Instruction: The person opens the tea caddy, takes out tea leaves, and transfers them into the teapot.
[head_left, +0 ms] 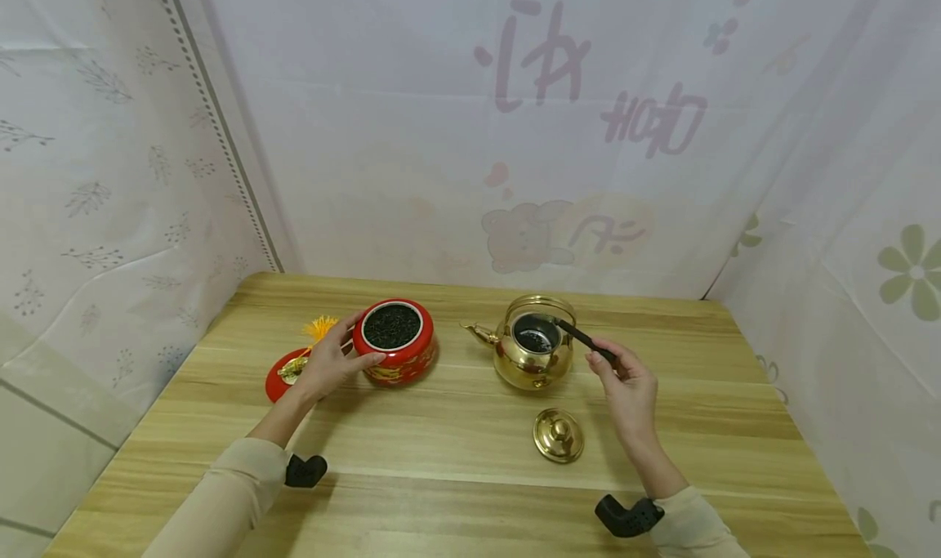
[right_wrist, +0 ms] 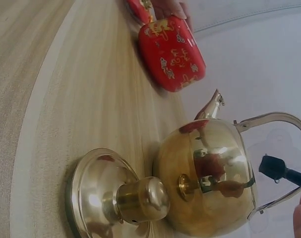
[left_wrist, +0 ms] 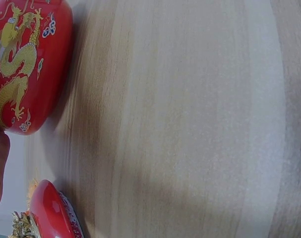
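Note:
A red tea jar (head_left: pixel 413 363) with gold dragons stands uncovered, dark loose tea leaves (head_left: pixel 392 327) filling it near the rim. My left hand (head_left: pixel 332 365) holds its left side, thumb along the front. In my right hand (head_left: pixel 627 386) a slim black tea scoop (head_left: pixel 586 340) is pinched between thumb and fingers. Its small flat head (right_wrist: pixel 272 167) is over the open mouth of a gold teapot (head_left: pixel 531 372), close under the arched handle (right_wrist: pixel 269 118). Inside the teapot, the bottom shows shiny with dark specks.
The gold teapot lid (head_left: pixel 559 435) lies knob up on the wooden table (head_left: pixel 441 493), in front of the teapot. Left of the jar, partly behind my left hand, is the red jar lid (head_left: pixel 275 385) with a yellow tassel (head_left: pixel 321 328). Pale printed curtains (head_left: pixel 367 133) enclose the table.

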A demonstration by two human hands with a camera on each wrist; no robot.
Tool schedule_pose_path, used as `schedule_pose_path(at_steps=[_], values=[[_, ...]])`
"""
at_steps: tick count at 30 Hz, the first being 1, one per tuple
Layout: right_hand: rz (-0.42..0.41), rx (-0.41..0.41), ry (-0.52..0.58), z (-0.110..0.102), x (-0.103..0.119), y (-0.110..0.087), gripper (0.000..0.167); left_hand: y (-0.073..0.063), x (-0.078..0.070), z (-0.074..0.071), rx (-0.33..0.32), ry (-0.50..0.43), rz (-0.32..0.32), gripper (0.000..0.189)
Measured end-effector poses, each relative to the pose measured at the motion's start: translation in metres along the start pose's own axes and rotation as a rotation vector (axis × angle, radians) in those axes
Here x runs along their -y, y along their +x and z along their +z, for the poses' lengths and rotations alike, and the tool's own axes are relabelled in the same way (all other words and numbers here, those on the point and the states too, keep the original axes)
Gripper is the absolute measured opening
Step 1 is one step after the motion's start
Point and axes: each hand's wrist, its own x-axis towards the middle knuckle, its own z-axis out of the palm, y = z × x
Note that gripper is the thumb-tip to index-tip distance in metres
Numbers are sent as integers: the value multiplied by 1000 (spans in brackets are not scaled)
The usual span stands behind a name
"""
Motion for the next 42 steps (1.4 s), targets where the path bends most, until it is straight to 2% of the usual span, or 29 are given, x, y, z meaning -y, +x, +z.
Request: schedule_pose_path(at_steps=[10,19,31,37,41,42], values=[[-1,-11,-9,0,2,-1,23,0,0,0,3,4,-5,84],[3,-59,135,1,0,1,21,0,2,0,0,11,-7,85],[86,-97,204,-1,2,0,16,0,3,0,-11,12,-2,83],[130,-94,240,-4,1,-2,22,1,5,1,-17,40,-8,85],[89,-66,263,-7,1,-6,26,1,4,1,-16,39,-9,85],[54,-40,311,-9,-3,-5,22,1,4,0,-16,36,-7,85]])
